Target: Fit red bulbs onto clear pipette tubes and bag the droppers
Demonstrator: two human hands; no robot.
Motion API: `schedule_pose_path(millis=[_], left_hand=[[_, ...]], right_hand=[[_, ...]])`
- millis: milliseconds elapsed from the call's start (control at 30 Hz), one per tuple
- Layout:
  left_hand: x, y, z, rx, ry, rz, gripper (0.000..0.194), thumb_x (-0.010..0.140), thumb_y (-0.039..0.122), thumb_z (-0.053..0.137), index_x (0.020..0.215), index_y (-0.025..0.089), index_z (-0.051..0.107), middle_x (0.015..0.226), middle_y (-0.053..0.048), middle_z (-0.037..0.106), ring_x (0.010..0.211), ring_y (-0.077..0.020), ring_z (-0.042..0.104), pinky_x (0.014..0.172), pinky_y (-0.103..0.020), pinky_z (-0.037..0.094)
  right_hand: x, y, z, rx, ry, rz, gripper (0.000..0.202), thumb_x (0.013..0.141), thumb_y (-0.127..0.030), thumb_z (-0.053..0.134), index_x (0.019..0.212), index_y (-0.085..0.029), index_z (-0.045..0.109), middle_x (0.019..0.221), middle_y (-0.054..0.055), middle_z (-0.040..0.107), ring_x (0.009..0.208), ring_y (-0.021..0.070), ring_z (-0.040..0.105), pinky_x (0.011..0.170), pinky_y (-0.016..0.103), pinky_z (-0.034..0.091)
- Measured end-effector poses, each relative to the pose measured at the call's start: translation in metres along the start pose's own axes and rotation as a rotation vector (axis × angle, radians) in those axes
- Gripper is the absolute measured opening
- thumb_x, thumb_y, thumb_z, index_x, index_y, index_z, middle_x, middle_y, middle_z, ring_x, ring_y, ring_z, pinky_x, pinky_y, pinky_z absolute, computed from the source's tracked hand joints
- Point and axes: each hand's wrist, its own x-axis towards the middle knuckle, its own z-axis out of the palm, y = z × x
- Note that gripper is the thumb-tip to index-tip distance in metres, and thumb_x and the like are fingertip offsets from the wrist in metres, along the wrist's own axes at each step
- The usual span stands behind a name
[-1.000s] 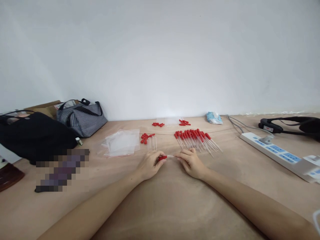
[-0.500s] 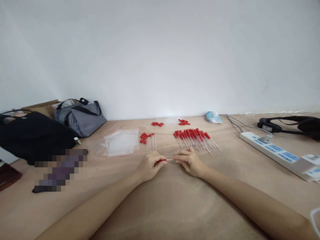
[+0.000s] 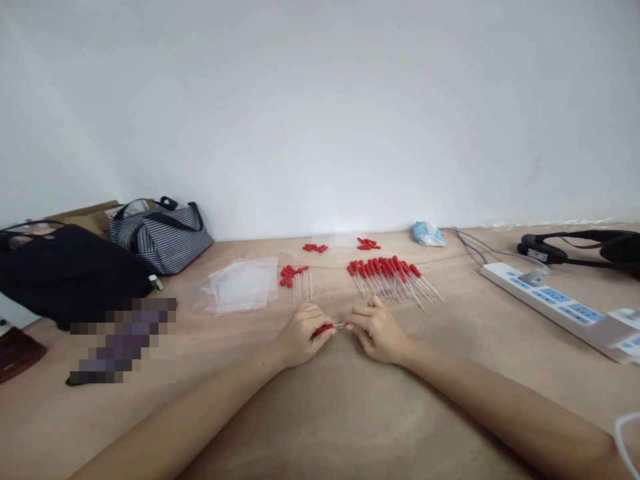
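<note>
My left hand (image 3: 306,335) pinches a red rubber bulb (image 3: 324,329) near the middle of the table. A thin clear tube (image 3: 339,326) reaches from the bulb to the fingertips of my right hand (image 3: 377,332), which are closed on it. Just beyond my left hand lie loose red bulbs (image 3: 289,273) and several clear tubes (image 3: 303,287) side by side. Behind my right hand is a spread of droppers with red bulbs (image 3: 385,268), their clear stems pointing toward me. Farther back, more red bulbs (image 3: 315,248) and clear tubes (image 3: 341,241) lie near the wall.
Clear plastic bags (image 3: 243,285) lie left of centre. At the left are a black bag (image 3: 70,273), a striped bag (image 3: 165,237) and a small bottle (image 3: 157,283). A blue-white packet (image 3: 427,233), a power strip (image 3: 545,297) and a black strapped device (image 3: 540,250) occupy the right.
Both hands have shifted slightly toward me with the bulb and tube. My right fingers are curled in more around the tube. Objects on the table lie as before.
</note>
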Motion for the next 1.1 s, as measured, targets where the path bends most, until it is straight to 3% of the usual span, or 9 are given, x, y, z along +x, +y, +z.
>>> schedule_pose_path(millis=[267,400,533,600,667,800,933,1100], left_hand=[[0.002,0.0,0.0,0.005,-0.006,0.015,0.022,0.085,0.024,0.041,0.074,0.016,0.058,0.069,-0.005,0.061,0.068,-0.0164,0.052,0.07,-0.03,0.04],[0.004,-0.004,-0.002,0.027,-0.008,0.005,0.019,0.086,0.023,0.042,0.079,0.016,0.058,0.072,-0.004,0.063,0.072,-0.0164,0.053,0.076,-0.032,0.039],[0.0,-0.009,-0.005,0.051,0.041,-0.098,0.018,0.083,0.025,0.048,0.098,0.019,0.055,0.091,-0.005,0.06,0.087,-0.0186,0.052,0.082,-0.034,0.038],[-0.003,-0.012,-0.006,0.07,0.115,-0.216,0.027,0.08,0.026,0.05,0.106,0.019,0.048,0.098,-0.007,0.056,0.09,-0.0196,0.051,0.08,-0.034,0.04],[-0.006,-0.014,-0.007,0.068,0.139,-0.321,0.025,0.079,0.026,0.05,0.102,0.017,0.047,0.088,-0.005,0.055,0.08,-0.0184,0.053,0.072,-0.031,0.043],[-0.005,-0.014,-0.007,0.003,-0.036,-0.354,0.007,0.078,0.024,0.047,0.078,0.017,0.05,0.066,0.001,0.051,0.06,-0.0136,0.049,0.056,-0.024,0.039],[-0.002,-0.014,-0.008,-0.021,-0.089,-0.364,0.011,0.078,0.024,0.046,0.07,0.018,0.051,0.061,0.002,0.05,0.058,-0.0124,0.047,0.053,-0.022,0.036],[-0.004,-0.016,-0.008,-0.029,-0.088,-0.37,0.011,0.078,0.024,0.046,0.071,0.017,0.051,0.06,0.003,0.049,0.057,-0.0121,0.046,0.052,-0.022,0.035]], right_hand=[[0.007,-0.002,-0.001,0.102,-0.088,0.057,0.024,0.087,-0.018,0.035,0.084,-0.017,0.059,0.073,0.002,0.058,0.067,0.0118,0.049,0.066,0.027,0.025],[0.01,-0.001,-0.011,-0.008,-0.116,0.046,0.021,0.086,-0.022,0.039,0.086,-0.019,0.06,0.077,0.003,0.058,0.075,0.0145,0.048,0.068,0.029,0.024],[0.007,0.002,-0.019,-0.094,-0.138,0.032,0.018,0.083,-0.023,0.044,0.086,-0.02,0.062,0.077,0.004,0.06,0.077,0.0163,0.048,0.069,0.032,0.022],[0.005,0.009,-0.02,-0.11,-0.1,0.126,0.018,0.082,-0.022,0.045,0.085,-0.02,0.062,0.079,0.005,0.062,0.079,0.0167,0.049,0.069,0.032,0.023],[0.005,0.02,-0.02,-0.123,-0.016,0.318,0.019,0.081,-0.022,0.044,0.085,-0.02,0.063,0.083,0.005,0.064,0.081,0.0177,0.051,0.07,0.032,0.023],[0.012,0.046,-0.019,-0.18,0.099,0.669,0.022,0.079,-0.024,0.043,0.087,-0.019,0.062,0.085,0.006,0.065,0.084,0.0204,0.054,0.071,0.032,0.026],[0.025,0.061,-0.012,-0.292,0.117,0.795,0.025,0.078,-0.024,0.041,0.093,-0.017,0.06,0.083,0.009,0.065,0.085,0.0226,0.055,0.073,0.034,0.027],[0.041,0.064,-0.002,-0.337,0.061,0.919,0.025,0.077,-0.026,0.041,0.09,-0.015,0.059,0.08,0.012,0.065,0.081,0.0246,0.057,0.075,0.037,0.025]])
